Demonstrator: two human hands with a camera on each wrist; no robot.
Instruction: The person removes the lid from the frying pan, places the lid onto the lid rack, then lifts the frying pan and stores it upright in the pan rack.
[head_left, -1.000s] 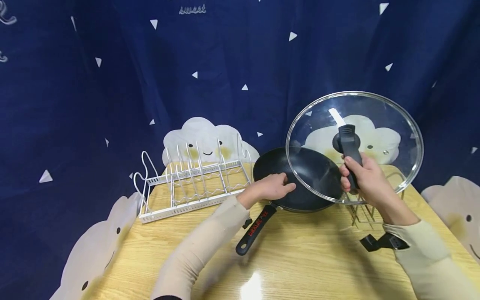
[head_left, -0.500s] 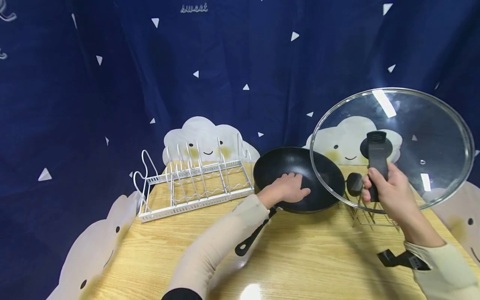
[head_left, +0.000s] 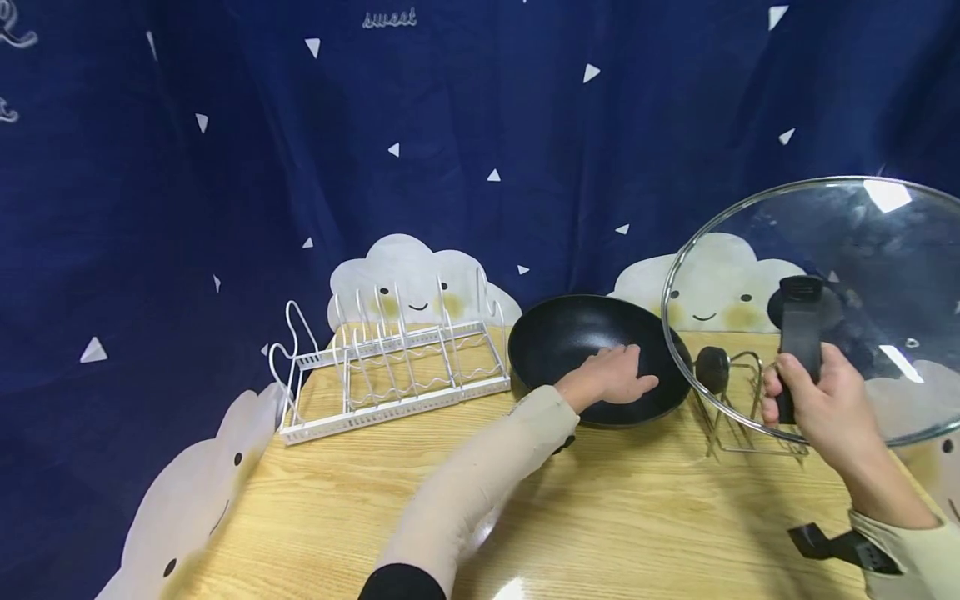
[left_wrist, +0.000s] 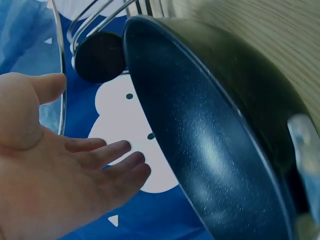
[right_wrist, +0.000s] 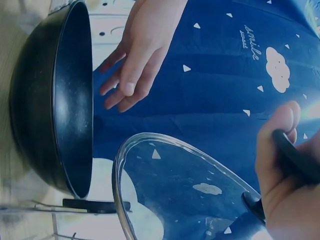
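Note:
My right hand grips the black handle of a large round glass lid. The lid is tilted upright in the air at the right, and its right edge runs out of the head view. My left hand is above the black wok, fingers loosely extended, holding nothing. In the left wrist view the palm shows beside the wok's rim, apart from it. The wok sits on the table; its handle is hidden by my left arm in the head view.
A white wire rack with several upright dividers stands on the wooden table at the left. A small metal wire stand with a dark round piece is right of the wok. A navy curtain hangs behind.
My right hand has carried the glass lid to the right, away from over the wok, uncovering the wire stand. My left hand has moved rightward above the wok, and its arm now covers the wok's handle.

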